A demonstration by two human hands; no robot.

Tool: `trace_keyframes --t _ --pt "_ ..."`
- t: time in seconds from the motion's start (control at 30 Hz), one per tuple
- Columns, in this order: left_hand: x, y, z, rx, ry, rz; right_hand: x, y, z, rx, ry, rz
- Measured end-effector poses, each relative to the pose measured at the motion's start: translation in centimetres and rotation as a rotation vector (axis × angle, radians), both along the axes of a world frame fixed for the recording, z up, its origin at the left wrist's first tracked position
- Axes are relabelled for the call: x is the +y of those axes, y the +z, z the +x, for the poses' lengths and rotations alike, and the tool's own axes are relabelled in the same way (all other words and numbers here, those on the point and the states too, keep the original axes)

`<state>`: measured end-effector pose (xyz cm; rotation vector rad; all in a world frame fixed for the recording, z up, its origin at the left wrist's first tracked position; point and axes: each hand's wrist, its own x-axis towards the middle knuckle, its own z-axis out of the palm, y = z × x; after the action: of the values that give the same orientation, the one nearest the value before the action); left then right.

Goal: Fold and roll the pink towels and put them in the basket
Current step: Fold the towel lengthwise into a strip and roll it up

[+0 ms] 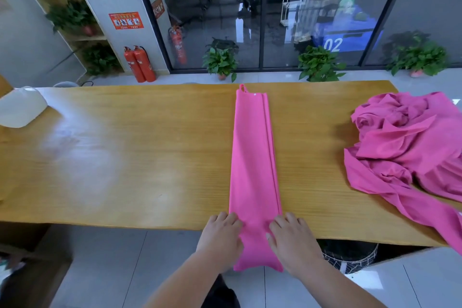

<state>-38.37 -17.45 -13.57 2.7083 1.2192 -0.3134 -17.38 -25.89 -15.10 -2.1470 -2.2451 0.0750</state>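
The long folded pink towel [253,157] was laid as a narrow strip across the wooden surface [150,157], with its near end hanging a little over the near edge. The left hand [220,240] was placed against the left side of this end and the right hand [292,242] against the right side. The fingers of both hands were held almost straight and were laid flat, touching the cloth; the thumbs were hidden, so a pinch could not be confirmed. A heap of unfolded pink towels [410,147] was seen on the right part of the surface, and something like a dark basket [350,255] was partly seen below the near edge. The step in hand was judged to be the beginning of the roll. For a good result, the hanging end should be brought up and turned over tightly, and equal pressure should be given by both hands, so that the roll is kept straight. The loose layers along the right side should be held together while the strip is rolled away from the person
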Motion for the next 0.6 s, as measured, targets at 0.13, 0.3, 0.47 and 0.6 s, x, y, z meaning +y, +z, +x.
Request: trace_keyframes --t 0.13,0.3,0.47,0.6 --pt "1.3 -0.2 -0.4 -0.076 0.009 -0.004 1.0 0.5 0.1 0.037 -0.057 0.024" --pt "3.6 -0.7 -1.1 -0.069 -0.050 -0.044 2.3 -0.9 0.1 0.035 -0.077 -0.004" --pt "7.7 -0.8 -0.5 -0.147 -0.088 -0.021 6.2 -0.2 0.5 0.026 -0.105 0.054" --pt "12.9 -0.1 0.8 -0.216 0.012 -0.061 11.5 0.5 1.9 0.101 -0.238 -0.066"
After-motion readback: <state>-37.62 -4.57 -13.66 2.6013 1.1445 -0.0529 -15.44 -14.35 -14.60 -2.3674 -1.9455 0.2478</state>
